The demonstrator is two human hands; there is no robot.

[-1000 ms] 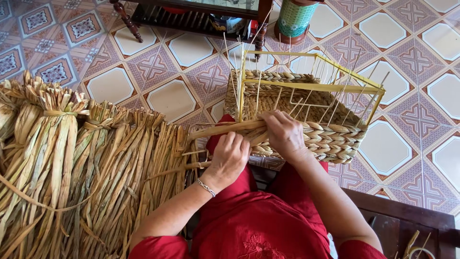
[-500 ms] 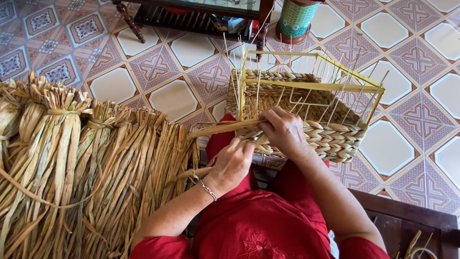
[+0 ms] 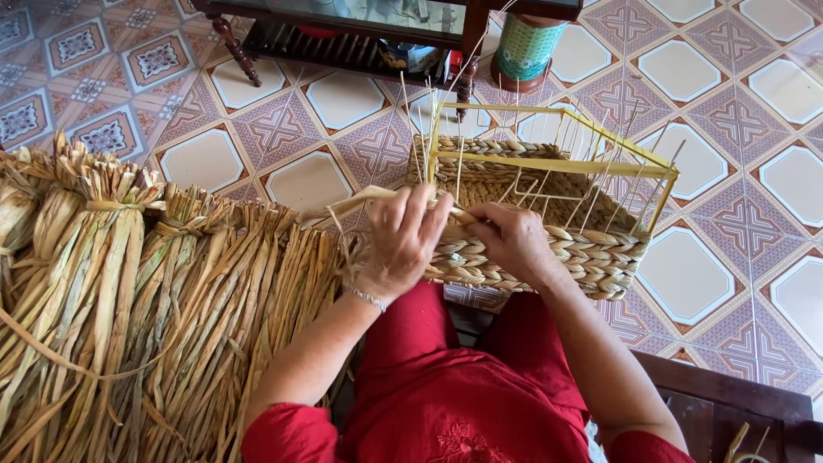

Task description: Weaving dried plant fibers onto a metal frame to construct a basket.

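A half-woven basket (image 3: 600, 257) on a yellow wire frame (image 3: 549, 163) rests against my lap, its lower walls braided from pale dried fibre. My left hand (image 3: 401, 242) grips a flat dried strand (image 3: 351, 204) at the basket's near left corner. My right hand (image 3: 513, 240) presses on the woven near wall, fingers closed on the same strand where it meets the weave. Thin upright stakes rise from the basket's rim.
Tied bundles of dried leaves (image 3: 129, 291) lie in a thick pile on my left. A dark wooden table (image 3: 343, 34) and a green woven cylinder (image 3: 525, 47) stand on the patterned tile floor (image 3: 729, 283) beyond. A dark wooden seat edge (image 3: 729, 403) is at the lower right.
My left hand has come up from my lap to the basket's corner beside my right hand, bringing the strand up with it. The view has shifted slightly.
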